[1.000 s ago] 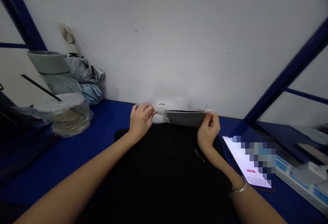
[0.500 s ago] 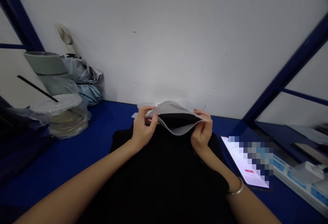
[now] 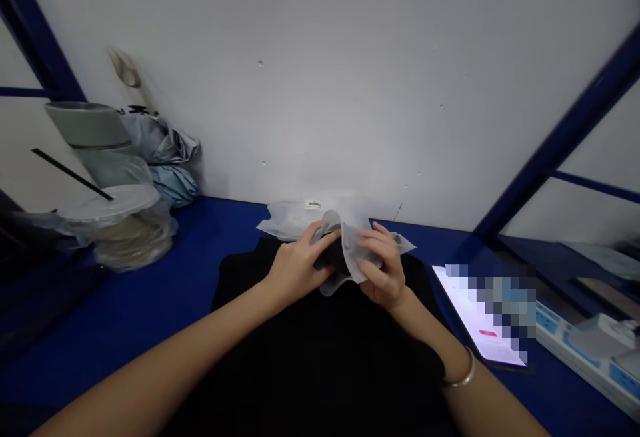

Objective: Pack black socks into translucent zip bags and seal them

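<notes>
A frosted translucent bag is bunched between my two hands, its mouth facing me and something black showing inside. My left hand is at the mouth's left side, its fingertips at the opening and on the black content. From the right, my right hand grips the bag's side with curled fingers. Behind the hands lies more translucent plastic with a small white label. Black fabric spreads below the hands, towards me.
On the blue table, a lidded cup with a straw, a green tumbler and a folded umbrella stand at left. A lit phone and a power strip lie at right. A white wall rises behind.
The bag's wide mouth has narrowed and buckled. My left hand has moved right and down, its fingers now at the opening. My right hand has shifted slightly, and the label has come into view.
</notes>
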`<act>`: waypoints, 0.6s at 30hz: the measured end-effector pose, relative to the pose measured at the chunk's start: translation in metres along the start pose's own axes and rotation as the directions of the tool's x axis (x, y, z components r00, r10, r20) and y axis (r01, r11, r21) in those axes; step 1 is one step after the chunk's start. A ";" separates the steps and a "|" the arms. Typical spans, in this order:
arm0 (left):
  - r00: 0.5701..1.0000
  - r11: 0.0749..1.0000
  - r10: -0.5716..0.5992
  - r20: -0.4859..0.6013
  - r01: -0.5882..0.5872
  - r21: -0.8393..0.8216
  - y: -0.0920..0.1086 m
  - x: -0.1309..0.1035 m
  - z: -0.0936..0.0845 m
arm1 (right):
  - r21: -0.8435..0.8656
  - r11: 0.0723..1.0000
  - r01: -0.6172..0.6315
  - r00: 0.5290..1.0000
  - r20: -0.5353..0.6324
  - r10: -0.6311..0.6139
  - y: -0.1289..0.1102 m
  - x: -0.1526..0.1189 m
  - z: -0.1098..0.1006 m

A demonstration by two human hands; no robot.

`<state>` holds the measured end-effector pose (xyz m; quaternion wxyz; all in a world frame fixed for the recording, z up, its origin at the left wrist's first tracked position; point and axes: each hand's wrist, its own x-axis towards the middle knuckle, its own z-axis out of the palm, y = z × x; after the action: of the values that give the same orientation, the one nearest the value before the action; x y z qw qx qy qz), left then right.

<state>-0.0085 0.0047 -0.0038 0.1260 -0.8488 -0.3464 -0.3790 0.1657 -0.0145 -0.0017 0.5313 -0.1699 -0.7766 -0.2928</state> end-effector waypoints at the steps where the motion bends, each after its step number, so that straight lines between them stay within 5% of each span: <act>1: 1.000 1.000 -0.009 0.007 0.009 0.001 0.000 -0.001 0.001 | 0.001 1.000 0.018 1.000 0.012 -0.018 -0.001 0.002 -0.001; 9: 0.955 0.979 -0.060 -0.291 0.000 -0.202 -0.018 0.002 -0.002 | -0.152 0.988 -0.038 0.993 0.108 0.054 0.004 0.000 0.002; 13: 0.886 0.957 -0.111 -0.451 -0.027 -0.289 -0.020 0.008 -0.010 | -0.385 0.894 -0.230 0.971 -0.024 0.239 0.015 -0.005 0.002; 18: 0.905 0.924 -0.074 -0.418 -0.096 -0.370 -0.018 0.006 -0.008 | -0.394 0.822 -0.410 0.908 -0.095 0.407 0.036 -0.018 -0.002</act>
<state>-0.0220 0.0171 0.0053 0.0326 -0.7560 -0.2251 -0.6138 0.1944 0.0130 -0.0080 0.5370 -0.4376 -0.6427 -0.3273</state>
